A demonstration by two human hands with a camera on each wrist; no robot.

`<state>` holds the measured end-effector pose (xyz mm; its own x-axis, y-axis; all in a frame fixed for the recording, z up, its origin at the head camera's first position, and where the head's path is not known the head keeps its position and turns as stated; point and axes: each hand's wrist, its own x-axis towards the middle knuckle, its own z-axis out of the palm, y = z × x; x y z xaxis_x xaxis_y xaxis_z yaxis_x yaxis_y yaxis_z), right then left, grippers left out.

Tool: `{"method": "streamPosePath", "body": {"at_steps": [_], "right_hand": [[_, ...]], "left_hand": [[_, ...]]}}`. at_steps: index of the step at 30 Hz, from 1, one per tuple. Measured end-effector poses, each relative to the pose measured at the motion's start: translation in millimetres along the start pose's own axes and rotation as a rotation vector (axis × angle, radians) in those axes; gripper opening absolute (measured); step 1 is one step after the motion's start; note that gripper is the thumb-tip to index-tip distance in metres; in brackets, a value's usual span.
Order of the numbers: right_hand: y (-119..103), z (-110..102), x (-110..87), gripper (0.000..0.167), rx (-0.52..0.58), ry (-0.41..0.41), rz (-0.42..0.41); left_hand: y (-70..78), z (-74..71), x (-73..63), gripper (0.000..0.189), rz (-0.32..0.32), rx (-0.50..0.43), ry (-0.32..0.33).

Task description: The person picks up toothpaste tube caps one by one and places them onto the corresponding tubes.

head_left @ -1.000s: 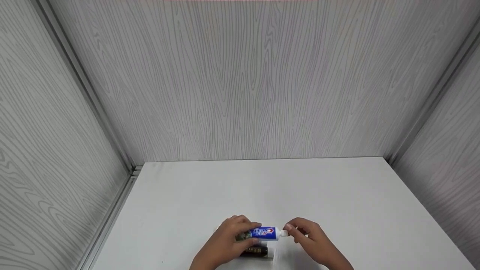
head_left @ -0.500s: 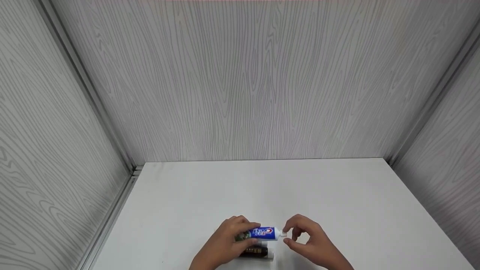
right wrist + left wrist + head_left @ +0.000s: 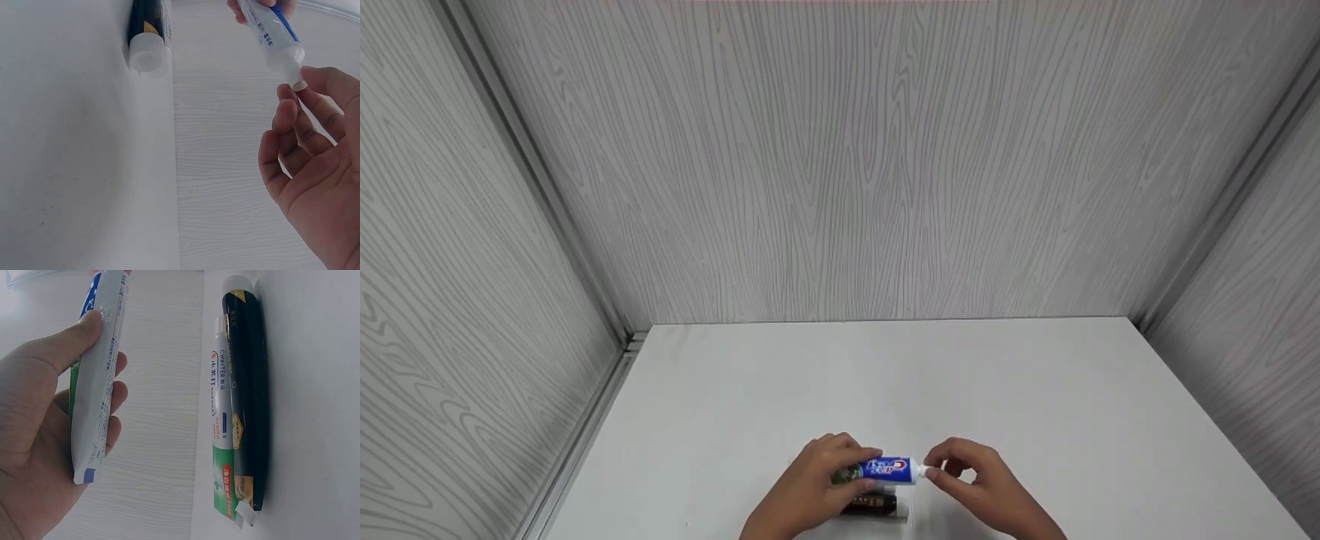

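My left hand (image 3: 819, 474) grips a blue, white and green toothpaste tube (image 3: 888, 469), its white cap end pointing right. In the left wrist view the thumb presses the tube's pale printed back (image 3: 101, 382) while the fingers wrap behind. My right hand (image 3: 981, 480) pinches the small white cap (image 3: 293, 74) between thumb and index finger, the other fingers loosely bent. Closer to me on the table lie a black toothpaste tube (image 3: 247, 394) with a white cap and, alongside it, a white and green tube (image 3: 222, 422). Part of both is hidden under my left hand in the head view.
The white table (image 3: 735, 390) meets a grey wood-grain panel (image 3: 877, 165) at the back. Similar panels stand on the left (image 3: 472, 262) and right (image 3: 1252, 315).
Half a second ago my right thumb and index finger were spread apart at the cap; now they are together on it. The left hand and its tube have hardly moved.
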<state>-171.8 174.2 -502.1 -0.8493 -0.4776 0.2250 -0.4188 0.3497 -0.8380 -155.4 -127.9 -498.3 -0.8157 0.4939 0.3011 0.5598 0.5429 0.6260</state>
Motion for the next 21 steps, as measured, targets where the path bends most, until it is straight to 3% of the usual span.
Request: {"method": "streamPosePath", "body": {"at_steps": [13, 17, 21], "right_hand": [[-2.1, -3.7, 1.0, 0.024, 0.009, -0.061, 0.124], [-4.4, -2.3, -0.7, 0.022, -0.001, -0.007, 0.155], [-6.7, -0.5, -2.3, 0.015, -0.034, 0.055, 0.101]], "left_hand": [[-0.8, 0.9, 0.0, 0.036, 0.021, 0.004, 0.000], [-1.3, 0.4, -0.1, 0.037, 0.009, 0.001, -0.011], [-1.1, -0.5, -0.1, 0.037, -0.023, -0.007, -0.025]]}}
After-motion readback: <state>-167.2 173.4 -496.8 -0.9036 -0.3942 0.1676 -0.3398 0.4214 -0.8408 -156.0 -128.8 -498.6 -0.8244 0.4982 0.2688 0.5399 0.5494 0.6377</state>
